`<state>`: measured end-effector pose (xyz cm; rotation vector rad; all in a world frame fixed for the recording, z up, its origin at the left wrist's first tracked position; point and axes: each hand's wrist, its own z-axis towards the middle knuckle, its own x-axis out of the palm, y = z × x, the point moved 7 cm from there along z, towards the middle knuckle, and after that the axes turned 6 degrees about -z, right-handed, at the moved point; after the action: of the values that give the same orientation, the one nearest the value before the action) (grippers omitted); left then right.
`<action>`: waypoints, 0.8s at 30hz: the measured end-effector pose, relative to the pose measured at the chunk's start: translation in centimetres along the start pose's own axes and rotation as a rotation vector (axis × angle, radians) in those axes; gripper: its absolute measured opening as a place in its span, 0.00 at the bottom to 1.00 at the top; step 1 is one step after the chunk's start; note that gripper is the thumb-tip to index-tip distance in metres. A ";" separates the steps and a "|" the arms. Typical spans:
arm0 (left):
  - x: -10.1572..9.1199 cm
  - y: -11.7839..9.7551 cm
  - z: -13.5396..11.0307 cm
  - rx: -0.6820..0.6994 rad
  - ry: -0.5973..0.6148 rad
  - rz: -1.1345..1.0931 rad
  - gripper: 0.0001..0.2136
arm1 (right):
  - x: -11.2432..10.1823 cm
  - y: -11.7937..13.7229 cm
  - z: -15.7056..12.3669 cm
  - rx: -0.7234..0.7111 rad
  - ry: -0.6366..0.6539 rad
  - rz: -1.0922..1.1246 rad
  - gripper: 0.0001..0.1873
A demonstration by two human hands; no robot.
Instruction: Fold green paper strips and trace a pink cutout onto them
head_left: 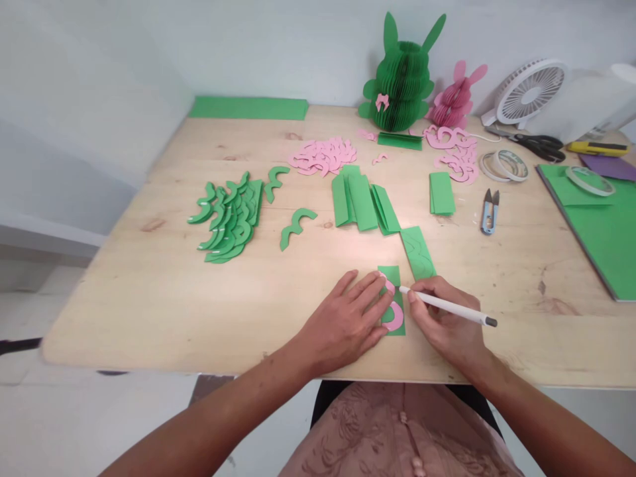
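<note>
My left hand [348, 319] lies flat with fingers stretched out, pressing a pink curved template [395, 317] onto a small folded green paper [392, 274] near the table's front edge. My right hand [442, 317] is closed around a white pencil [447, 306], whose tip touches the template's upper edge. Another folded green strip [418, 252] with drawn lines lies just beyond.
Cut green curved pieces [228, 218] are stacked at the left, folded green papers [362, 202] in the middle, pink cut pieces [322, 156] behind. Green [402, 79] and pink paper rabbits, a fan [529, 93], scissors [539, 144], tape rolls [504, 165], snips [489, 212] and green sheets [606, 225] stand at the right.
</note>
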<state>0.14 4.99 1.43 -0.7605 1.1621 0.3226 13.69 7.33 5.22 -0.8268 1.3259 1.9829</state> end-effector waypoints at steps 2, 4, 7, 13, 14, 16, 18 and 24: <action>0.0 0.0 0.0 0.005 -0.006 0.002 0.20 | 0.0 0.0 -0.1 0.002 0.004 -0.008 0.05; -0.1 0.0 0.0 0.007 -0.008 0.001 0.20 | 0.0 0.0 -0.2 0.003 0.002 -0.020 0.05; 0.0 0.0 0.0 0.004 -0.004 -0.001 0.21 | 0.1 0.0 -0.4 -0.004 -0.002 -0.034 0.05; 0.0 0.1 -0.1 -0.007 -0.005 -0.001 0.22 | 0.2 0.0 -0.5 -0.025 -0.004 -0.045 0.05; 0.1 0.1 -0.1 -0.007 0.000 -0.004 0.22 | 0.1 0.1 -0.5 -0.033 -0.008 -0.049 0.05; 0.2 0.1 -0.1 -0.005 0.012 -0.007 0.22 | 0.1 0.2 -0.6 -0.047 -0.009 -0.055 0.05; 0.1 0.1 -0.1 -0.004 0.014 -0.005 0.22 | 0.0 0.2 -0.6 -0.047 -0.007 -0.057 0.05; 0.0 0.0 0.0 0.001 0.012 0.003 0.21 | -0.1 0.3 -0.7 -0.053 -0.025 -0.046 0.05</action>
<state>0.15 4.98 1.44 -0.7605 1.1742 0.3203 13.64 6.56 5.26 -0.8477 1.2340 1.9934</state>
